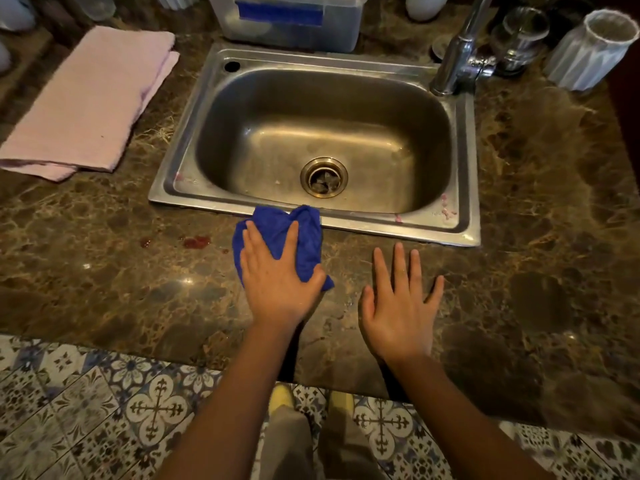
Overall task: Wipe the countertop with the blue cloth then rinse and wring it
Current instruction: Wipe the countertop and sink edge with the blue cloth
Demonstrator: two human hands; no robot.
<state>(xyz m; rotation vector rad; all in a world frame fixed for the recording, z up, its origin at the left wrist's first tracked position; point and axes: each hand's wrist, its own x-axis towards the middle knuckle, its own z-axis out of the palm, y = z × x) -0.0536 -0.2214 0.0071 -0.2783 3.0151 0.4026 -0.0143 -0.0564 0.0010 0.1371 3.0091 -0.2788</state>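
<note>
The blue cloth (pixel 278 233) lies bunched on the brown marble countertop (pixel 104 271), just in front of the steel sink's (pixel 467 188) front rim. My left hand (pixel 277 282) lies on top of the cloth with fingers spread and straight, thumb at its right edge. My right hand (pixel 401 306) rests flat on the bare counter to the right, fingers spread, holding nothing. Red stains (pixel 195 241) mark the counter left of the cloth. Pink smears (pixel 448 211) sit on the sink's front rim.
A folded pink towel (pixel 90 102) lies at the back left. The faucet (pixel 453 60) rises at the sink's back right, with a glass jar (pixel 519 36) and a white ribbed vase (pixel 588 50) beside it. A clear plastic bin (pixel 287 22) stands behind the sink.
</note>
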